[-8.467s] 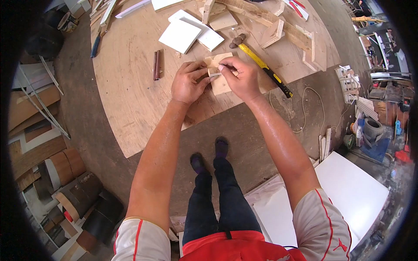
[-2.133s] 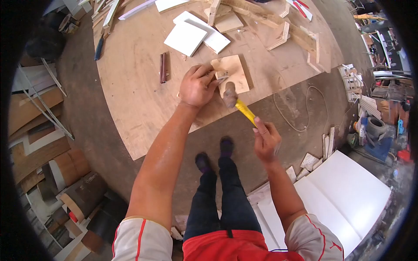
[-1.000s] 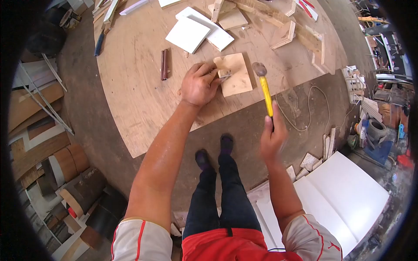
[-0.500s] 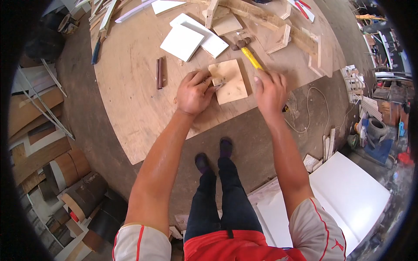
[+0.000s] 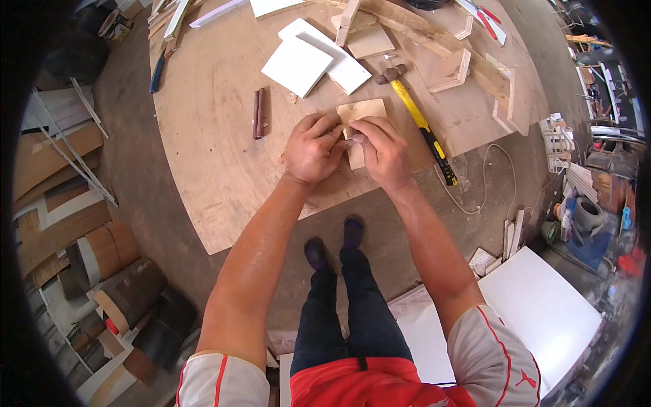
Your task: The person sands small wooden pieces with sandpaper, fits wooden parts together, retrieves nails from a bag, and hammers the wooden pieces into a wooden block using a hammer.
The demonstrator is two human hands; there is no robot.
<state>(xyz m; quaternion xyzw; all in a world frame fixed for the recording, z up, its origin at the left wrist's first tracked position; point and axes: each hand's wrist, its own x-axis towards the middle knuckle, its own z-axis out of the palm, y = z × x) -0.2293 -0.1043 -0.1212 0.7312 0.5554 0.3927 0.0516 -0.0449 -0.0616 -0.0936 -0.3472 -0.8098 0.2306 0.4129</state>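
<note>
Both hands meet over a small square wooden board (image 5: 366, 108) near the front edge of the plywood table (image 5: 210, 149). My left hand (image 5: 313, 149) is closed at the board's left side, its fingertips on a small piece that is mostly hidden. From the right, my right hand (image 5: 382, 152) pinches at the same spot, and what lies between its fingers is too small to name. A hammer (image 5: 419, 121) with a yellow and black handle lies on the table to the right of the board, its head pointing away.
Two white boards (image 5: 298, 66) lie behind the hands, and two brown sticks (image 5: 258, 114) to the left. Wooden frame pieces (image 5: 468, 68) and red-handled pliers (image 5: 487, 20) are at the back right. A blue-handled tool (image 5: 157, 73) rests at the left edge.
The right hand has let go of the hammer, which now lies on the table, and has moved left to the small piece beside the left hand. The left hand stays at the board.
</note>
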